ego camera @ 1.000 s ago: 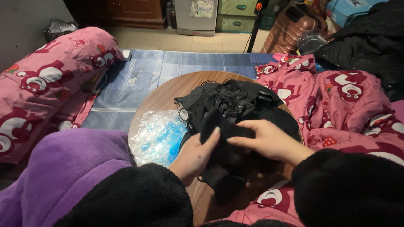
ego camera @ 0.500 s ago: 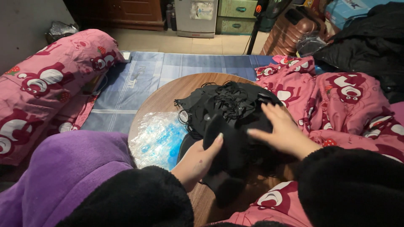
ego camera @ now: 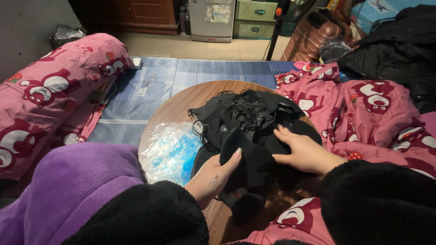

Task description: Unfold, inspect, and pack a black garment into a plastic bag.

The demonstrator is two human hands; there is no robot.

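Head view, only one cam. A round wood desk (ego camera: 181, 102) sits low between the bedding. On it, toward the far and right side, lies a heap of black cloth pieces w/ thin strings (ego camera: 247, 111). One black cloth piece (ego camera: 247, 165) is pulled out to the near edge of the desk, right by the person.

Left hand (ego camera: 213, 177) grips that black cloth piece from the left side. Its fingers (ego camera: 234, 156) are curled on the cloth, thumb up, so it's grasping it.

Right hand (ego camera: 304, 152) lies flat on the black cloth, just right of the left hand, palm down, fingers spread and loose, not clenched on anything.

What changed: half a sec ago the right hand was higher up, on the heap. Now it's lower and nearer the body, pressing down. A sec ago both hands were close together on the piece. So it looks like smoothing or folding of this one piece.

A crinkly clear plastic bag w/ blue inside (ego camera: 170, 152) lies at the left edge of the desk, touching the cloth. Pink bear-print blanket (ego camera: 363, 104) is to the right, pink pillow (ego camera: 54, 86) to the left.
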